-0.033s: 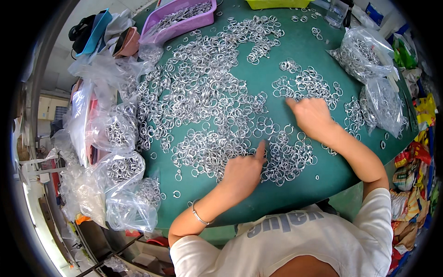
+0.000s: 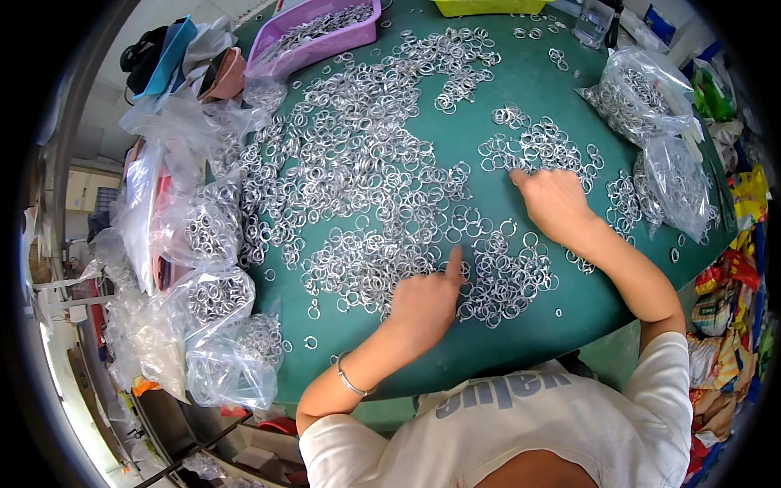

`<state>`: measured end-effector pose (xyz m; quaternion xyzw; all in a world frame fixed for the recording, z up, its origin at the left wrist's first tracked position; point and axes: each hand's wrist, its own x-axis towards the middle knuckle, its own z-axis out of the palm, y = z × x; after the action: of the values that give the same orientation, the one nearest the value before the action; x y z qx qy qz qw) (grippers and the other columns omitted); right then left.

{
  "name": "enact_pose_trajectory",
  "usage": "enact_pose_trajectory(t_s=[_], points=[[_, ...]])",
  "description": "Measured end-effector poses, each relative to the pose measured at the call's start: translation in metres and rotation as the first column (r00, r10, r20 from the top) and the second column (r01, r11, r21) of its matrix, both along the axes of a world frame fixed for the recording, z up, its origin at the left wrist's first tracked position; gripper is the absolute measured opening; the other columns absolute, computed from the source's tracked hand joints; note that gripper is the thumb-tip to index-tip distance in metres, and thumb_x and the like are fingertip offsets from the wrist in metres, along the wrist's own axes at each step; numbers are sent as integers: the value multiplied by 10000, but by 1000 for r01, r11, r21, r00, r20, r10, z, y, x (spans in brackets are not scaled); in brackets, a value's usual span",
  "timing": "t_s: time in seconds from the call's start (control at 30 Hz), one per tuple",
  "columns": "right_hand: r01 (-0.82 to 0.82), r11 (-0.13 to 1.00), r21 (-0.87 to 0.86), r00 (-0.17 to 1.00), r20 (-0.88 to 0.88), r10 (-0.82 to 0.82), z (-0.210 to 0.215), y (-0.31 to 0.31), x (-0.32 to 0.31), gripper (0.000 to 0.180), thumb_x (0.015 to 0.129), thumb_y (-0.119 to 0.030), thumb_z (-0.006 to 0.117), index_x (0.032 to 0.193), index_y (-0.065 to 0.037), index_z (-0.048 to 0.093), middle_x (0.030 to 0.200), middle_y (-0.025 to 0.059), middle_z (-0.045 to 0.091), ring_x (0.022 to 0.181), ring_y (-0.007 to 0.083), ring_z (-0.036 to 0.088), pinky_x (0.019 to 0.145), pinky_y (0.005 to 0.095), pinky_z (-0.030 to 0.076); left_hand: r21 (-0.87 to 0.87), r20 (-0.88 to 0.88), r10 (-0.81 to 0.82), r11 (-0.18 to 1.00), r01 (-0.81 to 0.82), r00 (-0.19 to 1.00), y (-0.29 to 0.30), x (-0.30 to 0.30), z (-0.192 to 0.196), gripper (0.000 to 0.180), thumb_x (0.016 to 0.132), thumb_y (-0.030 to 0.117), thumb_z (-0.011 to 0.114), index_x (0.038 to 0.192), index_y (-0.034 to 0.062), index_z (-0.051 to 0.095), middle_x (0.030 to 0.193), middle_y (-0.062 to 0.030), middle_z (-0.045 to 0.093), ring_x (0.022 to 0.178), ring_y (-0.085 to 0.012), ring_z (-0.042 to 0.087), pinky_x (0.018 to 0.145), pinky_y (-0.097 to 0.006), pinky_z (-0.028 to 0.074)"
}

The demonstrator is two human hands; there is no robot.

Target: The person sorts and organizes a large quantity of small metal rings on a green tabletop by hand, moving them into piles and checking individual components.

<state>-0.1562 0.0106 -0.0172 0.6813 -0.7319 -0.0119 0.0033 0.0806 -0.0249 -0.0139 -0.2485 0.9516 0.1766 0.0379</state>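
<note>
Small silver metal rings, split-ring or clasp-like in shape, lie in heaps over the table. My left hand (image 2: 425, 299) rests at the near heap of rings (image 2: 358, 264), its index finger stretched out between that heap and a smaller pile (image 2: 508, 285) to its right. The left hand's other fingers are curled under, and nothing shows in it. My right hand (image 2: 556, 202) is closed just below another pile of rings (image 2: 547, 146), one fingertip pointing left at the pile's edge. What its folded fingers hold, if anything, is hidden. A bracelet circles my left wrist.
The green table (image 2: 455, 134) carries a big spread of rings (image 2: 350, 154) at left. Clear bags of rings (image 2: 215, 293) line its left edge, others (image 2: 675, 179) the right. A purple basket (image 2: 362, 28) of metal parts and a yellow basket (image 2: 492, 8) stand at the far edge.
My right hand has shifted slightly right, its fingertip drawing in from the pile's edge. My left hand has moved a little to the left.
</note>
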Motion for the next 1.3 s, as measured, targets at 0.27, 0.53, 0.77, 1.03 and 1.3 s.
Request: enact_pose_trajectory(t_s=[0.27,0.53,0.77,1.03,1.3], points=[[-274,962,-17,936,224,270,1,-4,27,533,652,-11,576,1176,-99,547,589,129,594,548,312,603,483,408,452,-101,-16,27,995,-29,1000,-1,1,-6,468,865,228,530,1247,-23,433,532,-107,577,441,-276,569,415,-377,444],[-159,987,-21,947,281,159,6,-1,21,184,768,-78,560,950,-77,588,581,132,580,537,319,585,476,418,437,-119,27,10,993,-7,1000,-10,-3,0,561,692,32,554,1230,-69,435,622,-94,600,528,-237,612,453,-336,474],[-353,935,-32,841,427,332,0,22,42,193,750,-67,570,942,-54,552,560,123,566,543,320,589,461,424,418,-174,-213,49,981,-87,976,-21,-12,-19,226,804,79,539,1027,45,556,597,-97,587,492,-270,580,426,-372,438],[-205,976,-71,919,330,217,7,15,18,380,698,-17,543,1076,-49,554,604,149,590,550,336,588,466,424,428,-28,-311,107,992,-122,944,-24,-8,-17,152,783,59,567,932,28,565,601,-73,574,485,-222,560,412,-319,414],[-153,987,-50,937,310,161,-3,-35,28,482,721,-29,538,1198,-100,525,642,161,607,602,323,611,512,421,455,874,66,791,-340,348,608,-35,6,9,113,827,115,493,819,4,509,672,-6,377,537,-83,336,424,-196,258]])
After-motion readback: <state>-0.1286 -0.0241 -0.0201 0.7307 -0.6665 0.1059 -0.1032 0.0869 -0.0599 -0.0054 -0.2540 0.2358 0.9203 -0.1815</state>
